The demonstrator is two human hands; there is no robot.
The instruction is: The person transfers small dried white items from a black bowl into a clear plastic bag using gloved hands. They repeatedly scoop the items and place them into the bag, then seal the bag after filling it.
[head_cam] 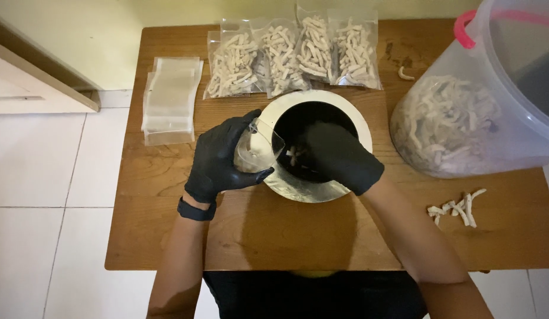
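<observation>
My left hand [218, 159], in a black glove, holds a clear plastic bag [257, 150] open at the left rim of a round bowl [313, 189] with a pale rim and a dark inside. The bag holds some white stick-shaped pieces. My right hand [339, 156], also in a black glove, reaches down into the bowl, its fingers closed around a few white pieces [293, 155] near the bag's mouth.
Several filled clear bags [292, 56] lie along the table's far edge. A stack of empty bags [168, 97] sits at the far left. A large clear bucket [481, 112] with white pieces lies on its side at right. Loose pieces [457, 208] lie near it.
</observation>
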